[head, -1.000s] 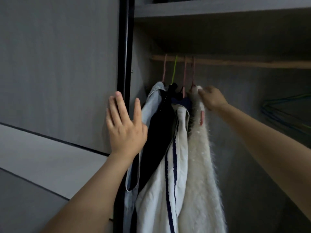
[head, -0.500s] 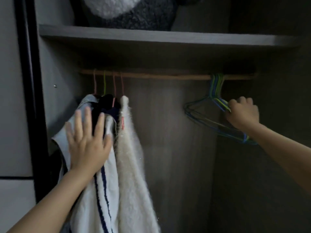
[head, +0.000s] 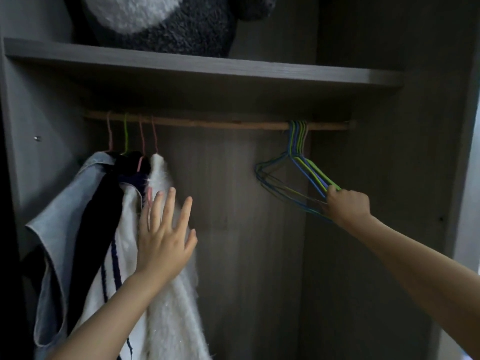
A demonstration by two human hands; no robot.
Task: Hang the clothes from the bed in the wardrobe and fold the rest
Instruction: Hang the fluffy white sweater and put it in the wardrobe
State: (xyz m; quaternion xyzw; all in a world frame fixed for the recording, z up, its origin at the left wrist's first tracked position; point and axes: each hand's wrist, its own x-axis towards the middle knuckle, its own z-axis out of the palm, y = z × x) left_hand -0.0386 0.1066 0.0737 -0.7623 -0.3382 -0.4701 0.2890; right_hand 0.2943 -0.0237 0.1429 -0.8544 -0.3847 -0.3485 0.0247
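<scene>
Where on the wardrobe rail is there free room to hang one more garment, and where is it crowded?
Free: the bare rail between the fluffy white garment and the empty hangers that the right hand grips. Crowded: the rail's left end, where four hangers with clothes hang close together, the left hand open before them.

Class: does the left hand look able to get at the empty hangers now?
Probably yes: the left hand is open, and nothing hangs between the clothes and the empty hangers, though the right hand grips them.
</scene>
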